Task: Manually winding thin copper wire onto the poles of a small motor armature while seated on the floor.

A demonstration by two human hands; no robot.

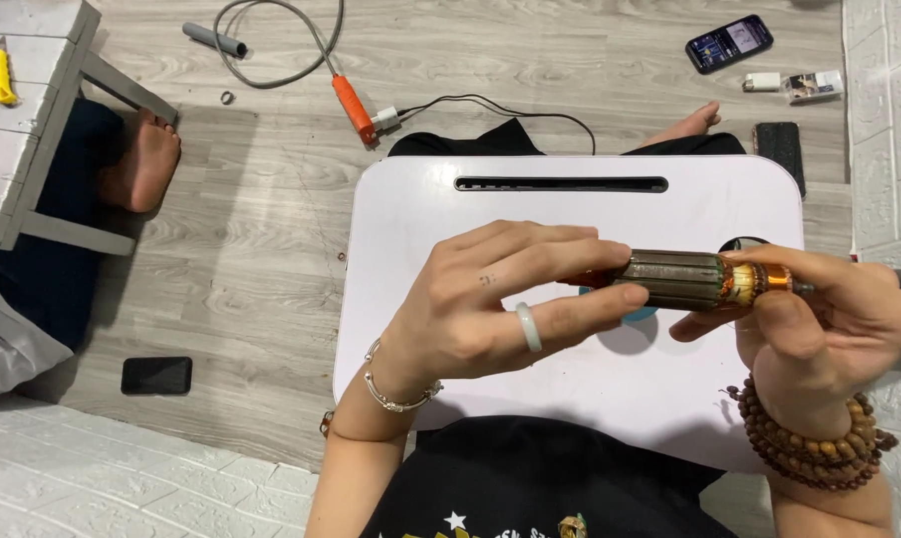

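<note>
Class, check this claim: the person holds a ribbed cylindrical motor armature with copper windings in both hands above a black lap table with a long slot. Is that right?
One detail is wrong: the lap table is white, not black. The head view shows the left hand and right hand both holding the ribbed cylindrical motor armature with copper windings above that white table with its long slot.

armature [681, 279] left end: behind left hand [490, 309] | right hand [839, 324]: edge-cropped
</note>
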